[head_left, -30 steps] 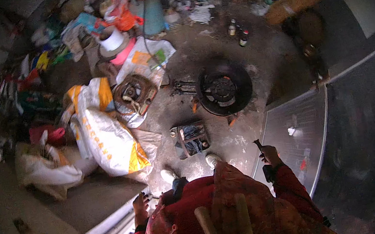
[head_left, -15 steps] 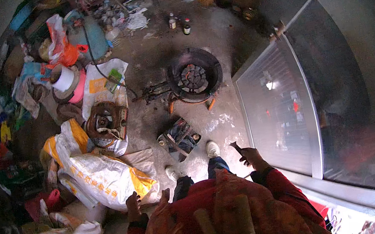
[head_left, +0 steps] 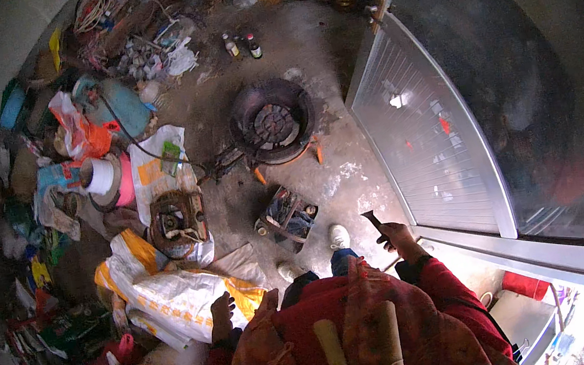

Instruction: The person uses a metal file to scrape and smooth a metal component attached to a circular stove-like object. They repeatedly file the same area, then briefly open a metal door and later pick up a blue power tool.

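My right hand (head_left: 400, 237) is closed round a dark, narrow tool (head_left: 372, 222) with a flared flat end pointing up and left; its exact kind I cannot make out. Held low on the left, my left hand (head_left: 223, 317) has its fingers apart and nothing in it. It hangs beside a white and orange woven sack (head_left: 169, 301). Between and ahead of my feet stands a small dark box with a bar handle (head_left: 288, 221), holding things too dark to name. Farther off, a round black brazier (head_left: 241, 125) on orange legs contains a grey, lumpy disc.
A rusty gas burner (head_left: 177, 220) sits left of the box, amid sacks, bags and a blue-green tank (head_left: 124, 110). Two small bottles (head_left: 253, 45) stand beyond the brazier. On the right is a framed, ribbed door panel (head_left: 429, 130), with a bright doorway behind my right arm.
My view has turned, so the brazier and the bottles sit farther left, and more of the doorway shows. My right hand keeps hold of the dark tool.
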`<state>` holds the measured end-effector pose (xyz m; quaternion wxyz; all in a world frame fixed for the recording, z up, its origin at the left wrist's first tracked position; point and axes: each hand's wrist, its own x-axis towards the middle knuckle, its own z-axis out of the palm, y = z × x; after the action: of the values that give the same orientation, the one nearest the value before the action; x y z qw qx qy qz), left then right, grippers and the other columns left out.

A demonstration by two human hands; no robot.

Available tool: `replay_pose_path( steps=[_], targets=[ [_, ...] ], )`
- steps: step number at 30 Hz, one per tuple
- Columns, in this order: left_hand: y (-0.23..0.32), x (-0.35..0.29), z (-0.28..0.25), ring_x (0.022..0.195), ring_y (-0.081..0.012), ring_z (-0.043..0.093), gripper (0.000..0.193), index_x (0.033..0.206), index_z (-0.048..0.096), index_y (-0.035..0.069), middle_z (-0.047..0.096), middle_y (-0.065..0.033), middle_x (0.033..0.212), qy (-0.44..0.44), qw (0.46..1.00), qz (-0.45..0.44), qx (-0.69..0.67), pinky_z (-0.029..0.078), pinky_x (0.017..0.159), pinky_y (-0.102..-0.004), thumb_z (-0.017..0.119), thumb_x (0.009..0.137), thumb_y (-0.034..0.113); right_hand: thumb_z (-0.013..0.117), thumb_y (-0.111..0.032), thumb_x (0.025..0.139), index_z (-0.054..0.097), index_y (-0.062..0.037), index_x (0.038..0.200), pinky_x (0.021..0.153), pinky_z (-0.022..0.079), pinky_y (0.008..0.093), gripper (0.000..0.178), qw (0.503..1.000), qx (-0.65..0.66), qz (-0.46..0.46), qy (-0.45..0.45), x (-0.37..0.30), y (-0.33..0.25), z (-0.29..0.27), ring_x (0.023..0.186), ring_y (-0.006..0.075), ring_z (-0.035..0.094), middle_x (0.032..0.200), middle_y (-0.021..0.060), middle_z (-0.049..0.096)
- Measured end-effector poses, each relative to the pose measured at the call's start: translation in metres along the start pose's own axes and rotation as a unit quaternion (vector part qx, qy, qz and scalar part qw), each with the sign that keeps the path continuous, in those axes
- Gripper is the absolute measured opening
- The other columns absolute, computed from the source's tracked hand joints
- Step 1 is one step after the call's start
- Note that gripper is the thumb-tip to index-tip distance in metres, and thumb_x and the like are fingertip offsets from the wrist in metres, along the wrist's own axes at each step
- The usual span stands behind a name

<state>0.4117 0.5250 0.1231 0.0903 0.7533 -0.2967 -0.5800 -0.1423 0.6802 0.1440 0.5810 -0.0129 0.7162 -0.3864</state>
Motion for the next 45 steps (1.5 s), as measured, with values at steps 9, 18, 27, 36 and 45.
replay_pose_path(
  steps=[9,18,27,36,45],
  targets=[
    [0.041,0.056,0.016,0.068,-0.0120,0.058,0.034,0.106,0.064,0.009,0.067,-0.0016,0.087,-0.021,0.996,0.092,-0.001,0.037,0.047,-0.0229,0.059,0.087,0.037,0.056,-0.032,0.090,0.058,-0.0029,0.109,0.041,0.041,0.0252,0.035,0.998,0.048,-0.030,-0.030,0.049,-0.034,0.032,0.047,0.0125,0.053,0.077,0.0090,0.066],
    [0.147,0.218,0.097,0.082,-0.0267,0.063,0.021,0.091,0.065,0.004,0.065,-0.0150,0.088,0.145,0.733,0.590,0.307,0.048,0.073,-0.0370,0.052,0.091,0.020,0.057,-0.028,0.090,0.059,-0.0038,0.116,0.042,0.039,0.0236,0.035,0.988,0.032,-0.148,0.029,0.130,-0.094,0.103,0.047,0.0105,0.051,0.075,0.0076,0.064],
    [0.227,0.259,0.202,0.119,-0.0278,0.049,0.039,0.125,0.051,0.000,0.053,-0.0153,0.128,-0.025,0.756,0.653,0.025,0.038,0.100,-0.0393,0.057,0.089,0.013,0.062,-0.025,0.089,0.065,-0.0052,0.110,0.041,0.038,0.0210,0.029,0.944,-0.114,-0.309,0.030,0.270,-0.156,0.110,0.046,0.0070,0.050,0.069,0.0048,0.065],
    [0.245,0.317,0.251,0.125,-0.0380,0.042,0.037,0.119,0.052,-0.003,0.051,-0.0181,0.130,0.052,0.529,0.847,-0.007,0.031,0.105,-0.0469,0.054,0.085,0.011,0.063,-0.026,0.088,0.066,-0.0045,0.109,0.038,0.035,0.0205,0.030,0.887,-0.210,-0.410,0.040,0.289,-0.144,0.090,0.042,0.0063,0.046,0.061,0.0040,0.060],
    [0.202,0.336,0.246,0.123,-0.0336,0.046,0.037,0.120,0.052,-0.005,0.051,-0.0202,0.130,0.071,0.614,0.782,-0.078,0.032,0.105,-0.0443,0.049,0.085,0.006,0.063,-0.026,0.088,0.068,-0.0051,0.107,0.044,0.039,0.0227,0.028,0.860,-0.249,-0.422,0.144,0.260,-0.147,0.079,0.048,0.0073,0.048,0.064,0.0017,0.059]
  ],
)
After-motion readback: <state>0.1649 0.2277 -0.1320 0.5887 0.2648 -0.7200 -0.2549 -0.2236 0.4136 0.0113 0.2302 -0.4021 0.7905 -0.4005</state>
